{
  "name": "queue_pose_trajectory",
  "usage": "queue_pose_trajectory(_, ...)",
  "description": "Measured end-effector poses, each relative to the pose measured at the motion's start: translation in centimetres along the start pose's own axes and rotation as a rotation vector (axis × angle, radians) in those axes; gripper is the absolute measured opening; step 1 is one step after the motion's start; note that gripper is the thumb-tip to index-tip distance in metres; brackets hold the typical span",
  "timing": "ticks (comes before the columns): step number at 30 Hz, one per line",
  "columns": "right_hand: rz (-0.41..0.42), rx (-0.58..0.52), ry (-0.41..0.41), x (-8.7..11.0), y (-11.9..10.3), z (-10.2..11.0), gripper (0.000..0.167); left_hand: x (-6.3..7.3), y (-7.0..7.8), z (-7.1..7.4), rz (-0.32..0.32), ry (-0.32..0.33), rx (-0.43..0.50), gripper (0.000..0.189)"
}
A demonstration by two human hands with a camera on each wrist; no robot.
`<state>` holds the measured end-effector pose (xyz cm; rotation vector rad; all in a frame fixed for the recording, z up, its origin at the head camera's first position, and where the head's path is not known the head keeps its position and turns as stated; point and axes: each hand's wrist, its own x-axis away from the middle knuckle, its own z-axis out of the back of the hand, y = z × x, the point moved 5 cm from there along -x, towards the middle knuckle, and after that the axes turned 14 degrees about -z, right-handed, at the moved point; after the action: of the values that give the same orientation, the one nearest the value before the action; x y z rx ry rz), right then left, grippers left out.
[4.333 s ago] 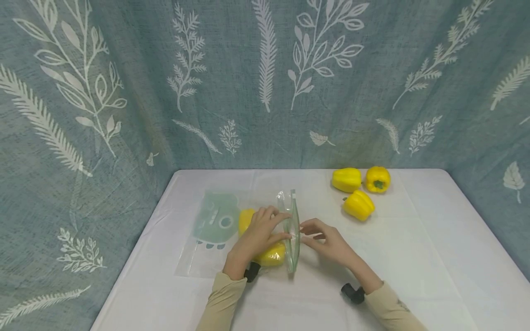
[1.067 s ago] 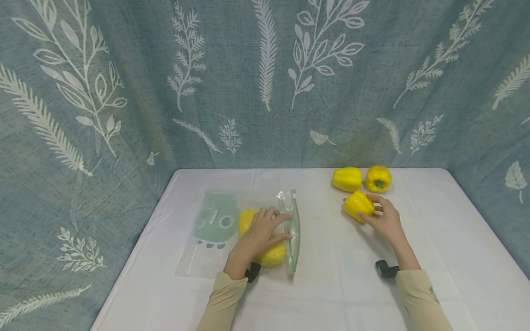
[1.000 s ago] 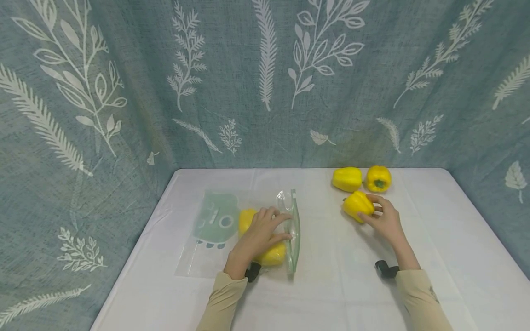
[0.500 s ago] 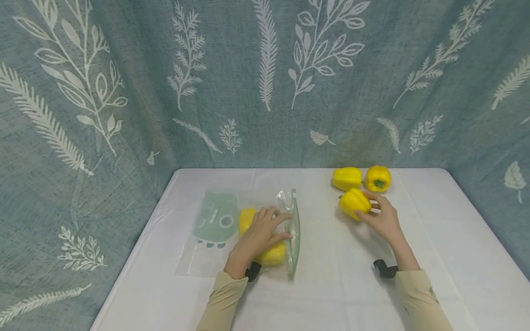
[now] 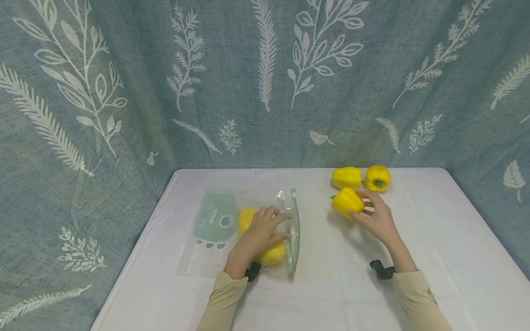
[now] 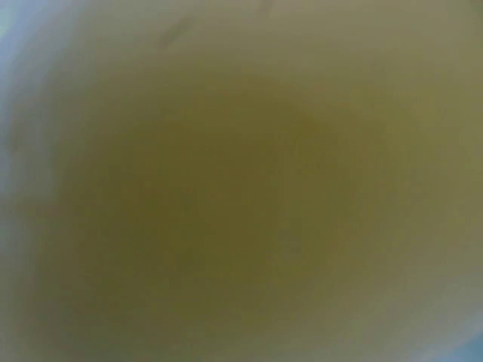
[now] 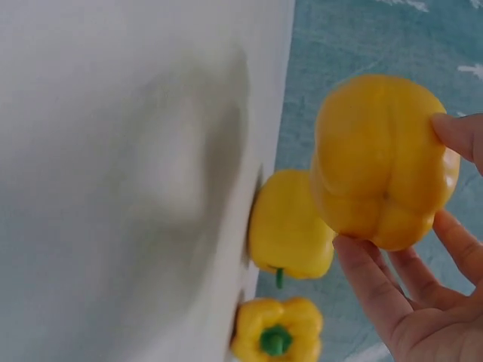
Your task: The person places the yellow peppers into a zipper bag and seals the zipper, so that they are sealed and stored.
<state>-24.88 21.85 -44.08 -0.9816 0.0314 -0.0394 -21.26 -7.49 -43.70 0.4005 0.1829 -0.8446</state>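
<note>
The right hand (image 5: 376, 219) pinches a yellow pepper (image 5: 346, 203), now nearer the loosely spread left hand (image 5: 257, 232) on the bag (image 5: 215, 216); the pepper's stem (image 5: 333, 197) and length point left

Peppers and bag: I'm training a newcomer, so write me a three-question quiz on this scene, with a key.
1. True or false: the bag holds nothing.
2. The right hand holds: A) the bag; B) a pepper; C) nothing.
3. How many other peppers lie on the table, outside the bag?
Key: 1. False; yellow shows inside it, around the left hand. 2. B. 3. Two.
</note>
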Motion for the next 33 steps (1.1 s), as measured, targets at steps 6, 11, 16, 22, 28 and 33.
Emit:
queue_pose_trajectory(6, 0.015, 0.008, -0.015, 0.3, -0.7, -0.6, 0.061, 0.0, -0.1, -0.1, -0.004, 0.008, -0.013, 0.047)
queue_pose_trajectory(11, 0.048, 0.005, -0.028, 0.7, -1.3, -1.1, 0.059, 0.0, -0.1, 0.0, -0.005, 0.007, -0.016, 0.048)
queue_pose_trajectory(16, 0.065, 0.006, -0.056, 0.9, -1.8, -1.9, 0.058, 0.0, -0.1, 0.0, -0.005, 0.009, -0.023, 0.049)
queue_pose_trajectory(22, 0.064, 0.011, -0.09, 1.2, -2.3, -2.7, 0.058, 0.0, -0.1, 0.1, -0.01, 0.019, -0.024, 0.049)
queue_pose_trajectory(28, 0.069, 0.015, -0.117, 1.5, -2.6, -3.7, 0.059, 0.1, -0.2, 0.2, -0.004, 0.019, -0.015, 0.049)
queue_pose_trajectory(33, 0.091, 0.026, -0.128, 1.8, -2.9, -4.5, 0.059, 0.1, -0.2, 0.2, -0.006, 0.024, -0.008, 0.049)
